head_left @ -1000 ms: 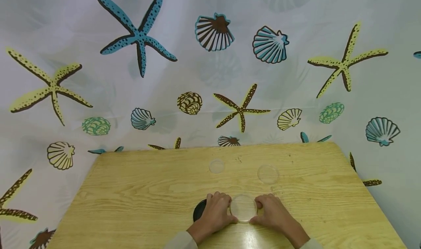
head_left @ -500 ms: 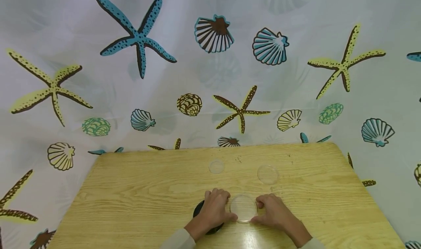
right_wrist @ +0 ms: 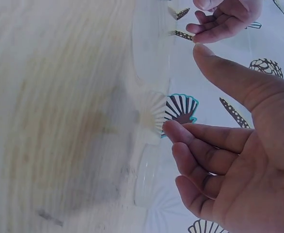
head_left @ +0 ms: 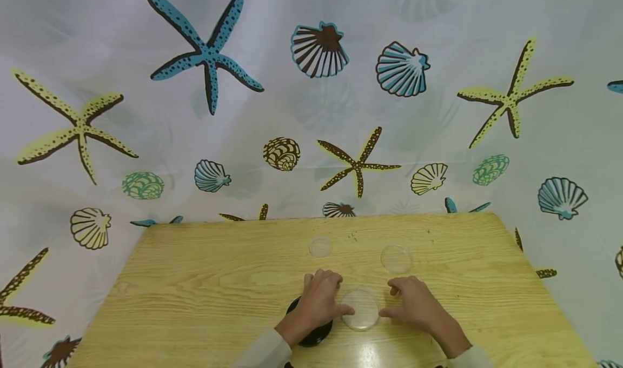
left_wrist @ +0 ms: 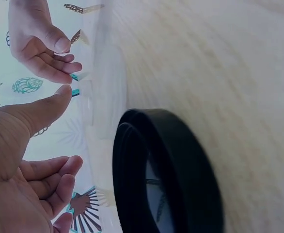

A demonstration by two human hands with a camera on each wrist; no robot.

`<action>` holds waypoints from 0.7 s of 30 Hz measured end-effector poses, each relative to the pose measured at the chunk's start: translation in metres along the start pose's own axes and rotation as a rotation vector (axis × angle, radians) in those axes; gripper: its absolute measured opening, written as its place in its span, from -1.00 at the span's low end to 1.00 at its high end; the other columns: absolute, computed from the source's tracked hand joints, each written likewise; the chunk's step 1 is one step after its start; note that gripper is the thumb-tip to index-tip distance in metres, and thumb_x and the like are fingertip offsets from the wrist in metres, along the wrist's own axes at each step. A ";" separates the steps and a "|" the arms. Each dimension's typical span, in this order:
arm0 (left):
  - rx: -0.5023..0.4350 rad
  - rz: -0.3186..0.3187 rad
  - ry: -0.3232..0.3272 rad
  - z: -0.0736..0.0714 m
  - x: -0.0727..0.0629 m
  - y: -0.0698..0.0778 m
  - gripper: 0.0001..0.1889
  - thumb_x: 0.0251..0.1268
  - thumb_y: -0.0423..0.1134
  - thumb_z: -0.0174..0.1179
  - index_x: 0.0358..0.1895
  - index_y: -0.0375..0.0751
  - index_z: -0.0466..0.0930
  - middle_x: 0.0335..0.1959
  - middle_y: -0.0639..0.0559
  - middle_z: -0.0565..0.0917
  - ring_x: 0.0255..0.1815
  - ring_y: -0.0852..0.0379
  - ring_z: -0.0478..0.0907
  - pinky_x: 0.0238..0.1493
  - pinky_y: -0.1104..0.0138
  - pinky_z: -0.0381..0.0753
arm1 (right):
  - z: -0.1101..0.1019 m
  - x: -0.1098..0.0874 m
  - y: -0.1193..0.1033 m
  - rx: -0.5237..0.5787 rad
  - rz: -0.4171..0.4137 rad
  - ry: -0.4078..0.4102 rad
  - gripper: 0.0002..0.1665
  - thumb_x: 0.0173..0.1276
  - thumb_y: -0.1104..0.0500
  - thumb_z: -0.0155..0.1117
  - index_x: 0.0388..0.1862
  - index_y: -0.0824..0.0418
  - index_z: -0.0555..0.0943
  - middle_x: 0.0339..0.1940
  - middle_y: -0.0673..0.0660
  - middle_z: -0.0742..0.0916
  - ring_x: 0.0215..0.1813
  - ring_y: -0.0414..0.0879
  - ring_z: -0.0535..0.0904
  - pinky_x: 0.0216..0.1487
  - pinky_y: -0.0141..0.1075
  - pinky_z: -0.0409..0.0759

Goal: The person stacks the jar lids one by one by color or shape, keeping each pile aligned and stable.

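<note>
A clear, shallow round dish point(head_left: 360, 316) lies flat on the wooden table between the two hands. My left hand point(head_left: 318, 303) is just left of it, fingers loosely bent; in the head view its thumb overlaps the rim. On the other side is my right hand point(head_left: 417, 306), its thumb and fingers apart. Both hands hold nothing, and the wrist views show them raised over the tabletop. Under the left forearm sits a black round object point(head_left: 317, 335), partly hidden; the left wrist view shows its thick black rim point(left_wrist: 190, 160) and a shiny, reflecting inside.
Two more clear round discs lie farther back: a small one point(head_left: 320, 247) and a larger one point(head_left: 396, 258) to its right. The wooden table point(head_left: 204, 287) ends at a pale curtain point(head_left: 253, 184) printed with starfish and shells.
Both hands have let go of the clear dish they gripped at its sides. The right hand has shifted right and away; the left has risen slightly. The dish stays put.
</note>
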State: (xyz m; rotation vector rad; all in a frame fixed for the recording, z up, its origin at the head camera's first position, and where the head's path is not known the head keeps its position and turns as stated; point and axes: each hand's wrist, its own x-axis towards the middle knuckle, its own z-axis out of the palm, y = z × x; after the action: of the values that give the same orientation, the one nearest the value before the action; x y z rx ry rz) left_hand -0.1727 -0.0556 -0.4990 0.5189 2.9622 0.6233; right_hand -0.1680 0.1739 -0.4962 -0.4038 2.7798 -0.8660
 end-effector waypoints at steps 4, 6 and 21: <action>-0.047 -0.005 0.013 -0.005 0.004 0.003 -0.34 -0.16 0.14 0.47 0.00 -0.21 0.59 -0.22 0.03 0.63 -0.23 0.11 0.42 -0.18 0.22 0.21 | -0.005 0.002 0.001 0.004 0.021 0.013 -0.26 -0.04 -0.04 0.55 0.07 0.33 0.57 -0.18 0.11 0.72 -0.07 0.06 0.59 -0.07 -0.04 0.55; -0.073 -0.005 0.016 -0.007 0.007 0.005 -0.34 -0.15 0.12 0.47 0.00 -0.23 0.59 -0.20 0.00 0.64 -0.21 0.08 0.43 -0.16 0.20 0.22 | -0.007 0.003 0.001 0.011 0.036 0.015 -0.27 -0.02 -0.03 0.54 0.08 0.33 0.57 -0.17 0.12 0.71 -0.06 0.07 0.58 -0.08 -0.04 0.55; -0.019 0.023 0.061 -0.010 0.023 0.017 -0.33 -0.10 0.17 0.43 0.06 -0.19 0.55 -0.12 0.02 0.61 -0.15 0.08 0.41 -0.11 0.20 0.20 | -0.022 0.007 0.007 -0.027 0.037 0.033 -0.22 -0.01 -0.02 0.54 0.13 0.37 0.53 -0.13 0.16 0.71 -0.04 0.08 0.59 -0.07 -0.04 0.56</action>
State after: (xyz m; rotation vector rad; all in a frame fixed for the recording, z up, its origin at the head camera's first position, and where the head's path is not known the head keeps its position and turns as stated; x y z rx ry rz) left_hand -0.1904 -0.0364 -0.4830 0.5423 3.0081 0.6802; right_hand -0.1819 0.1884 -0.4833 -0.3444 2.8220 -0.8356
